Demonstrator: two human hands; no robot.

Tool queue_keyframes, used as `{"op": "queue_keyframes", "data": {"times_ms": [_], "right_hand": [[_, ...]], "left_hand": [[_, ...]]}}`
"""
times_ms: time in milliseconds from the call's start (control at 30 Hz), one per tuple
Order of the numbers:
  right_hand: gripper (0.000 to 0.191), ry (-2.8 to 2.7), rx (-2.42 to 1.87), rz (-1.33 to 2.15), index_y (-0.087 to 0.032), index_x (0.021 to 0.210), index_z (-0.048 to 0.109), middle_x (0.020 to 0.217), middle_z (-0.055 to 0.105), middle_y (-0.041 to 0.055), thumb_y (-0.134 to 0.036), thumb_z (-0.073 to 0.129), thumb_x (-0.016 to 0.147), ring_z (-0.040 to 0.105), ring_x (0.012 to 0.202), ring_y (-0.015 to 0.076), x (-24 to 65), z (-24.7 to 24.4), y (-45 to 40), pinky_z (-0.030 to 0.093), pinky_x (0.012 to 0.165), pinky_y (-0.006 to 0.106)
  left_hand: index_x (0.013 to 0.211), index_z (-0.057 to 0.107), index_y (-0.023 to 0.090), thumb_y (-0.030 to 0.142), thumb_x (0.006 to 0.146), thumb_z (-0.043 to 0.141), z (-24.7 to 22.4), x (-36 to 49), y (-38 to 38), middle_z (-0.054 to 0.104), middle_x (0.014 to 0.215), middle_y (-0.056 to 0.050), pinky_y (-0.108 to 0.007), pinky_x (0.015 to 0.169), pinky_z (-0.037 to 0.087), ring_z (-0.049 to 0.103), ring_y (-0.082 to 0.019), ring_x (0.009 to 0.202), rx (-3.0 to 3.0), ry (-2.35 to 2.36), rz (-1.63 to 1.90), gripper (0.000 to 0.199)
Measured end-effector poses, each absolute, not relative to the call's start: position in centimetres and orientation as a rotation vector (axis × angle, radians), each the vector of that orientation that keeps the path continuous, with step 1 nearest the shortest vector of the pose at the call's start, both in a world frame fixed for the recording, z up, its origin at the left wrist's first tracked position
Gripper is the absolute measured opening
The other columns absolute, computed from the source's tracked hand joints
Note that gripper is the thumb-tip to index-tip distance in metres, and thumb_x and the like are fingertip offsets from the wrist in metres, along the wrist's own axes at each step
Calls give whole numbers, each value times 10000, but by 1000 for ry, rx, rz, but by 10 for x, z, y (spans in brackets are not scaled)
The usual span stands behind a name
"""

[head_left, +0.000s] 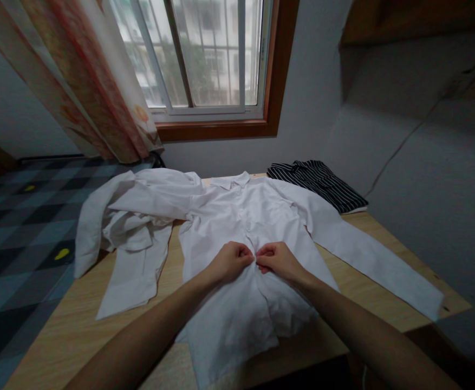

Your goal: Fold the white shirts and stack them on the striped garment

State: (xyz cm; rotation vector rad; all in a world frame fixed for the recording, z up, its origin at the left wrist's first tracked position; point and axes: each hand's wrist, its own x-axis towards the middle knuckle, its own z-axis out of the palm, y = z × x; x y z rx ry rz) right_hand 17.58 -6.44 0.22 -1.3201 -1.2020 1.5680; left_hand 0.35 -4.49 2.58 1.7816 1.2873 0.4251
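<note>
A white button-up shirt [225, 238] lies front up on a wooden table [78, 330], its collar toward the window. Its right-hand sleeve stretches out across the table, and its hem hangs near the front edge. My left hand [233, 260] pinches the shirt's front placket about halfway down. Close against it, my right hand [275, 257] pinches the other side of the placket. The fingertips of both hands nearly meet there; any button between them is hidden. Above the hands, small buttons run up the placket to the collar.
Another crumpled white garment [140, 227] lies at the left, overlapping the shirt's left sleeve area. A folded black striped garment [318, 184] sits at the back right corner. A checked bed [21, 238] adjoins the table's left side; a window [213, 59] and curtain [83, 70] are behind.
</note>
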Motion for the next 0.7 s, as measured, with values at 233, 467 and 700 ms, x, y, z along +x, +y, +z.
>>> {"op": "queue_keyframes", "data": {"times_ms": [233, 467, 700], "right_hand": [[60, -1580, -1441, 1155, -174, 645, 641, 544, 612, -13, -189, 607, 691, 552, 495, 120, 175, 13, -71, 389, 485, 220], [154, -1902, -1519, 522, -201, 605, 563, 602, 611, 16, -170, 582, 755, 526, 567, 142, 168, 18, -83, 334, 584, 262], [123, -2009, -1490, 272, -208, 694, 532, 691, 598, 28, -148, 535, 802, 522, 661, 170, 166, 14, -86, 345, 636, 284]], "left_hand": [[622, 641, 142, 319, 706, 501, 25, 5, -46, 497, 537, 33, -245, 553, 307, 442, -127, 577, 1801, 1319, 456, 241], [623, 609, 161, 366, 777, 498, 28, 12, -55, 543, 589, 13, -254, 562, 291, 470, -141, 603, 1840, 1404, 550, 279], [579, 492, 183, 288, 804, 470, 23, 15, -58, 487, 573, 22, -256, 587, 285, 436, -134, 602, 1911, 1417, 651, 250]]}}
